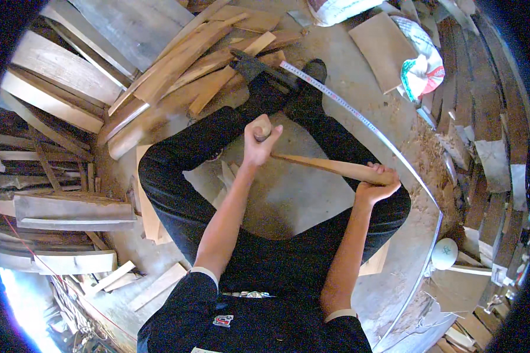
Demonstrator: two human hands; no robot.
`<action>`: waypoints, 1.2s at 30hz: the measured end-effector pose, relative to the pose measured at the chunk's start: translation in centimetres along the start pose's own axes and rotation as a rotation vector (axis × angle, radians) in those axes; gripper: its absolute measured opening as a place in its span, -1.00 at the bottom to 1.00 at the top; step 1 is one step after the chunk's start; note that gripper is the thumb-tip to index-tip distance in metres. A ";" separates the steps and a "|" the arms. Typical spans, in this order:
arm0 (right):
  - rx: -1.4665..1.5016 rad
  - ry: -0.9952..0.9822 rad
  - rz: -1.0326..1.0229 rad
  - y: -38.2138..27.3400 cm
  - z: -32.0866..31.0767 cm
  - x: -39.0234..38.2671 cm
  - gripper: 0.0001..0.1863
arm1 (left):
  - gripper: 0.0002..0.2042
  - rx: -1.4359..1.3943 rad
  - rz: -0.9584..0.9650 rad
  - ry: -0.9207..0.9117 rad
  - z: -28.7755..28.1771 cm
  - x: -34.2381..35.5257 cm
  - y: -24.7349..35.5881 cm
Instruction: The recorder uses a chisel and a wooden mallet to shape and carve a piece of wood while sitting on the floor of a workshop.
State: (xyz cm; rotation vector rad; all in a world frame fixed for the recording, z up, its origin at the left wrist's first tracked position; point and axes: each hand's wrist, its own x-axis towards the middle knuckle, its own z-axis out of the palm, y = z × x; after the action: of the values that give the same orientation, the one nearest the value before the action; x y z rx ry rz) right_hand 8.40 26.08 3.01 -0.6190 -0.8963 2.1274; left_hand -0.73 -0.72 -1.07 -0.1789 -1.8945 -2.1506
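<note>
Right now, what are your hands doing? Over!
Left hand gripping a round wooden handle. Right hand clamped on the wooden stick, which runs across the lap. Tape measure stretched alongside, not touching it.

The left hand [259,141] wraps the round wooden handle [262,130], hiding most of it; what tool it carries cannot be told. The right hand [376,187] covers the near end of the long tapered wooden stick [324,166]. The white sack [335,8] is cut off by the top edge. The curved metal tape measure [359,120] runs out at the bottom edge.

scrap planks [176,56], steel tape measure [359,120], crumpled sack [421,67]
</note>
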 end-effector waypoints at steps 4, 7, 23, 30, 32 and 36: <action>0.029 -0.019 0.002 -0.2 -0.1 0.0 -0.66 | -0.79 -0.076 -0.185 -0.032 -0.1 0.2 1.8; 0.009 0.031 0.003 -0.2 0.4 -0.2 -0.65 | -0.80 -0.094 -0.254 -0.015 0.4 0.1 2.7; -0.027 0.010 0.006 0.1 0.4 -0.1 -0.68 | -0.66 0.062 0.026 -0.016 -0.6 0.2 0.1; 0.006 0.055 -0.012 -0.3 0.1 0.3 -0.70 | -0.69 -0.153 -0.233 0.031 0.5 2.0 6.9; 0.010 0.017 -0.014 -0.5 -0.1 0.3 -0.70 | -0.76 -0.128 -0.232 -0.050 -0.3 1.6 5.0; 0.000 -0.013 -0.015 0.2 0.4 -0.1 -0.66 | -0.57 -0.034 -0.320 0.072 -1.1 -0.4 -2.3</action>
State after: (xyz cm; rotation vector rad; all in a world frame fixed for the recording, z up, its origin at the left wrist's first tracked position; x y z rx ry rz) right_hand 8.11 25.71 3.17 -0.5980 -0.9055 2.1205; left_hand -0.84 -1.51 -3.51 0.2076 -1.9570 -2.3537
